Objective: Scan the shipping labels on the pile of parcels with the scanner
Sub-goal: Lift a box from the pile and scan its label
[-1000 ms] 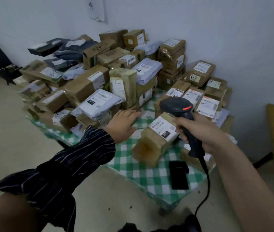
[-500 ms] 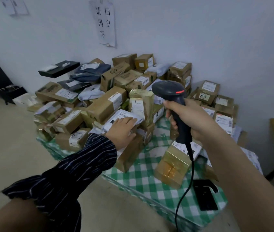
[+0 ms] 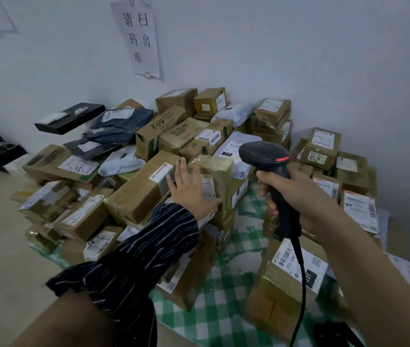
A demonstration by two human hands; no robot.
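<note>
A pile of parcels, brown boxes and grey mailers with white shipping labels, lies against the wall on a green checked cloth. My right hand grips the handle of a black corded scanner, held upright above the cloth with its head toward the pile. My left hand, fingers straight and spread, reaches to an upright tape-wrapped box in the middle of the pile, its palm at the box's labelled face. A taped box labelled 231 sits below the scanner.
A paper notice hangs on the white wall above the pile. A black tray-like box lies at the pile's far left, bare floor beyond it. A black object rests on the cloth at bottom right.
My left hand has lifted off the white mailer at the pile's front and moved up to the upright taped box. The view has tilted up; the scanner stays in my right hand.
</note>
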